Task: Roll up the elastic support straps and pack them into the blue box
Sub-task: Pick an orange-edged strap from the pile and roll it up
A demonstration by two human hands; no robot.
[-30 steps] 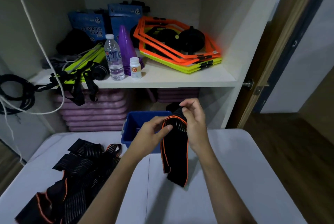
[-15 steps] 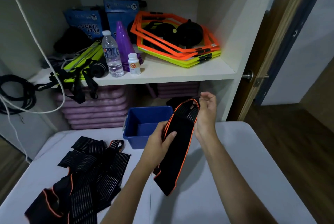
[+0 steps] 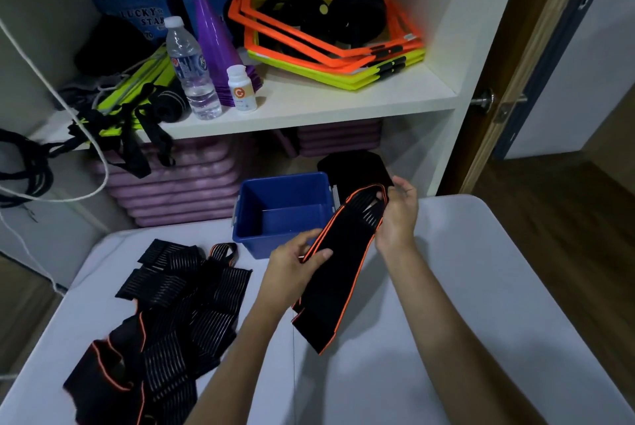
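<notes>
Black elastic strap with orange edging [image 3: 343, 263] is held slanted above the white table [image 3: 481, 304], just right of the open blue plastic box [image 3: 285, 208]. Its left edge is pinched by the left hand [image 3: 292, 263], its far end by the right hand [image 3: 395, 215]. More black straps [image 3: 165, 314] are heaped at the near left.

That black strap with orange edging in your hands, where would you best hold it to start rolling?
Probably at the upper end of the strap, where the right hand holds it, coming from the right. The strap hangs flat and stretched toward the table, so rolling could start there.
</notes>
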